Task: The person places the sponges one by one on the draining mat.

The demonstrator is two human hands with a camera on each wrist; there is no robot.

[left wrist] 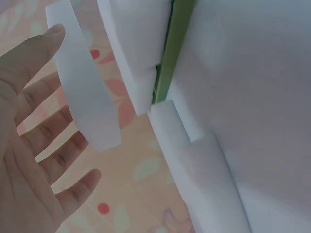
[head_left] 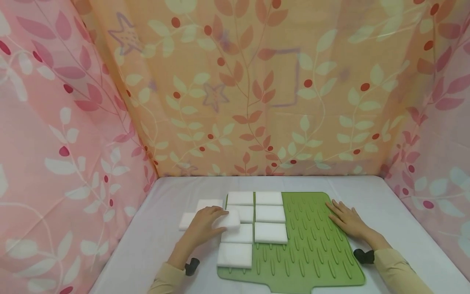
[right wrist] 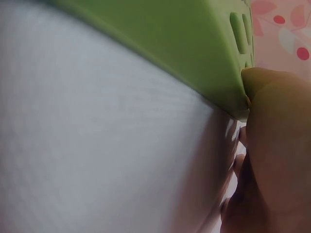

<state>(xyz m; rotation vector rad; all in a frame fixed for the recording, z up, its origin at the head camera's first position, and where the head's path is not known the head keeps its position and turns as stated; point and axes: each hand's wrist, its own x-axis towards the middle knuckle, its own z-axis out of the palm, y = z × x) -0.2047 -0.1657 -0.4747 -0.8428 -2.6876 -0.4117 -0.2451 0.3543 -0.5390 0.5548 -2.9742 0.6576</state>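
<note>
In the head view my left hand pinches a white sponge above the left column of sponges. The left wrist view shows the thumb on one face of this sponge and fingers behind it. Several more white sponges lie in two columns on the left part of a green ridged draining mat. My right hand rests at the mat's right edge, fingers spread. Up close in the right wrist view, the thumb touches the green edge, with the other fingers beside it, partly hidden.
Two other white sponges lie on the white tabletop left of the mat, partly behind the left hand. A spout-like lip juts from the mat's near side. Floral curtains close off the back and both sides.
</note>
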